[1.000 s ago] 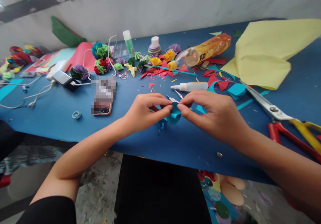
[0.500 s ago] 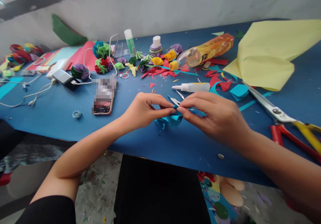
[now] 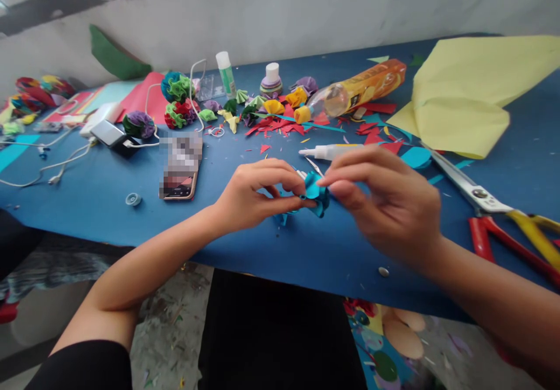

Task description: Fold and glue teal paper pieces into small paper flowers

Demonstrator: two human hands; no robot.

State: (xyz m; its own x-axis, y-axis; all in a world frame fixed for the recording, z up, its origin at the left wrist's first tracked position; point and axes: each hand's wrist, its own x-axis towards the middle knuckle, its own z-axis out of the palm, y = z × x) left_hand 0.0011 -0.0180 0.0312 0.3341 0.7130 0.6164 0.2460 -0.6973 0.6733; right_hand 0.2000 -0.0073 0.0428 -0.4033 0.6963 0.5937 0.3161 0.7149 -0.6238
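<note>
My left hand (image 3: 262, 193) is closed in a pinch on a turquoise paper flower (image 3: 315, 189) with ruffled petals. At the flower's right side is my right hand (image 3: 385, 200), its fingers bent and the thumb a little apart from them. One fingertip of it meets or overlaps the petal edge; I see nothing held between its fingers. More turquoise paper (image 3: 283, 218) shows below the left hand, partly hidden. Just behind the hands lie a white glue bottle (image 3: 330, 151) with a narrow nozzle and a small pointed metal tool (image 3: 314, 165), partly covered.
Large scissors (image 3: 481, 195) with red and yellow handles lie at the right, near yellow paper (image 3: 459, 95). An orange drink bottle (image 3: 363, 90), a glue stick (image 3: 226, 74) and red scraps (image 3: 280, 125) are behind. A phone (image 3: 181, 168) and small cap (image 3: 133, 199) lie left.
My right hand has loosened its pinch and drawn slightly right. The turquoise flower has come up and turned, so its petals now show between the hands.
</note>
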